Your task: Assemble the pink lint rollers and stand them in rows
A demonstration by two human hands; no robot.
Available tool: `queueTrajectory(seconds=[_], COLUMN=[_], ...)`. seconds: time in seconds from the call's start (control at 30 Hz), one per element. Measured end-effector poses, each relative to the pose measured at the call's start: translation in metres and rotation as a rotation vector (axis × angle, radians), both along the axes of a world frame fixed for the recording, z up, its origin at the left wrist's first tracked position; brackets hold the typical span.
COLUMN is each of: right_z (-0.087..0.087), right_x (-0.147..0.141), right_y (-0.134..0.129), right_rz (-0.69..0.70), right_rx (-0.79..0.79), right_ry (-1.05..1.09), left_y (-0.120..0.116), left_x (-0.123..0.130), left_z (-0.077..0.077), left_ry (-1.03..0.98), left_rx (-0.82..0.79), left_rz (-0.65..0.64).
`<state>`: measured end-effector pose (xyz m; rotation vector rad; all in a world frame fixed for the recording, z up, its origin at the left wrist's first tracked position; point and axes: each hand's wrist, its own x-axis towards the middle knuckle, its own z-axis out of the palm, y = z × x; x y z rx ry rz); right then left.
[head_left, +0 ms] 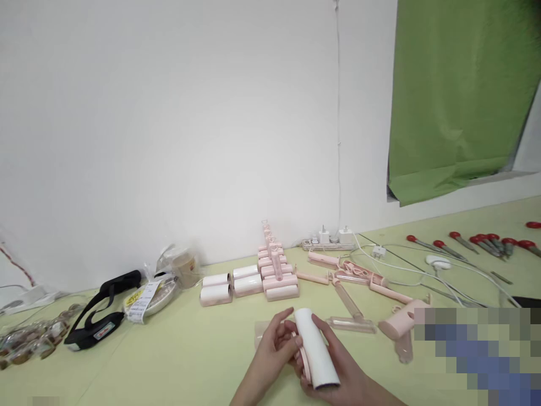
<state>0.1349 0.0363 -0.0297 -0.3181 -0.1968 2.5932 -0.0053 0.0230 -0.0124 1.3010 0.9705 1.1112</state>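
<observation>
A white paper roll of the lint-roller kind (pixel 316 349) stands tilted between my hands, with a dark rim at its lower end. My right hand (pixel 340 361) is wrapped around its right side and underneath. My left hand (pixel 276 344) pinches a slim curved pink plastic part (pixel 305 363) lying along the roll's left side; its fingertips touch the roll. Behind them are white rolls (pixel 248 285) laid in pairs and a stack of pink lint rollers (pixel 279 282). A clear plastic cover (pixel 260 331) is partly hidden behind my left hand.
Pink handles (pixel 310 277) and clear covers (pixel 350 324) lie to the right, near a pink roller (pixel 401 320). A power strip (pixel 327 245), white cables and red-handled tools (pixel 486 242) are behind. Leftward sit a black strap (pixel 91 327) and wrapped packages (pixel 147 299). A blurred patch covers the lower right.
</observation>
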Motion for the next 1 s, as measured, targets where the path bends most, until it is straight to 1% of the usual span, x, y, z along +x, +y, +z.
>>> queueTrajectory(seconds=[0.03,0.1,0.13,0.23,0.3,0.37,0.43,0.57,0.7,0.8,0.87,1.0], right_z=[0.001,0.004,0.005,0.002,-0.005,-0.011,-0.011,0.004,0.019,0.022,0.023,0.027], right_x=[0.000,0.000,-0.001,-0.004,-0.008,-0.013,-0.016,-0.012,-0.005,-0.001,-0.001,0.001], right_y=[-0.001,-0.004,-0.006,-0.013,-0.017,-0.021,-0.024,-0.028,-0.029,-0.028,-0.028,-0.028], right_rz=[0.007,-0.007,-0.028,-0.108,-0.090,-0.016,0.012,-0.046,0.006,0.027,0.012,-0.013], right_rx=[-0.019,-0.001,0.042,0.255,0.349,0.357,0.327,0.388,0.481,0.573,0.605,0.649], right_ry=[0.000,-0.031,-0.066,-0.218,-0.339,-0.453,-0.529,-0.541,-0.571,-0.602,-0.599,-0.592], left_y=[0.000,0.000,0.000,0.000,-0.001,-0.004,-0.008,-0.016,-0.018,-0.019,-0.020,-0.023], left_x=[0.002,0.001,-0.002,-0.013,-0.015,-0.011,-0.005,0.004,0.001,-0.001,-0.002,0.000], left_z=[0.000,-0.002,-0.002,-0.001,0.000,0.001,0.002,0.003,0.004,0.003,0.001,-0.002], left_ry=[-0.038,-0.092,-0.120,-0.207,-0.274,-0.322,-0.294,-0.137,-0.036,-0.052,-0.055,0.017], left_rx=[-0.027,-0.056,-0.070,-0.080,-0.072,-0.090,-0.116,-0.082,-0.033,0.008,0.042,0.155], left_rz=[0.022,0.123,0.188,0.389,0.453,0.430,0.363,0.277,0.164,0.073,0.055,0.087])
